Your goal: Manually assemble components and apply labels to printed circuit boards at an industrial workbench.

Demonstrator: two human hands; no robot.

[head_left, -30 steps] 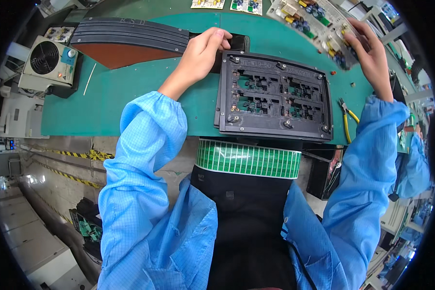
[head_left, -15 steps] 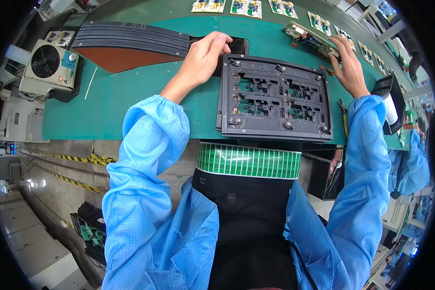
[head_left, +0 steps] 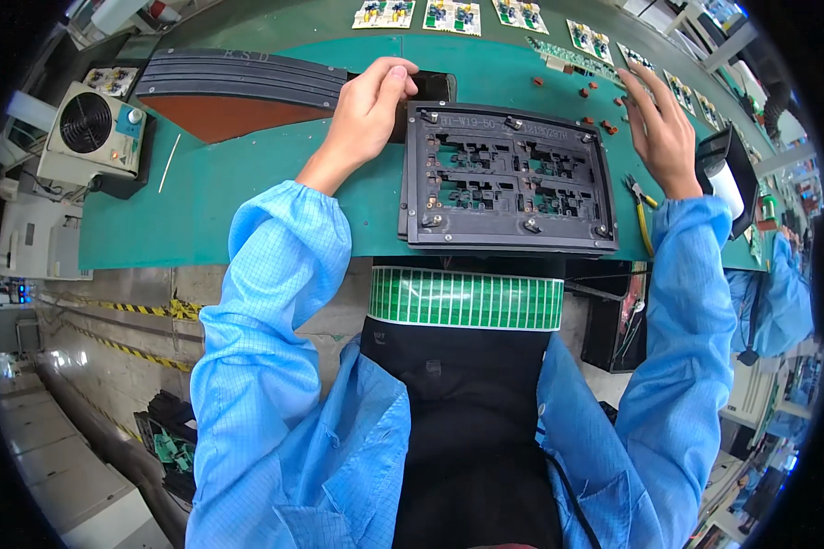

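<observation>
From where I stand, the circuit board [head_left: 572,59] lies at the far side of the green mat [head_left: 247,201], beyond the black frame [head_left: 515,169] and to its right; I judge it light and stiff but easily hurt, its small parts and joints fragile, so it is best taken by the bare edges, a finger and thumb at opposite sides; it shows a speckled green face, seen aslant as a long narrow strip, with pale parts along its near edge.

The right hand [head_left: 661,128] is at the board's right end, fingers long and loosely spread, nothing visibly gripped; whether the tips touch the board I cannot tell; small red blocks [head_left: 538,81] lie scattered nearby, and yellow-handled pliers [head_left: 645,229] lie just right of the frame.

The left hand [head_left: 366,105] is half curled beside a dark box [head_left: 439,89], past the frame's left corner; I see nothing in it, though its inner side is hidden; farther left stands a fan [head_left: 87,119]; more boards [head_left: 453,16] line the far edge.
</observation>
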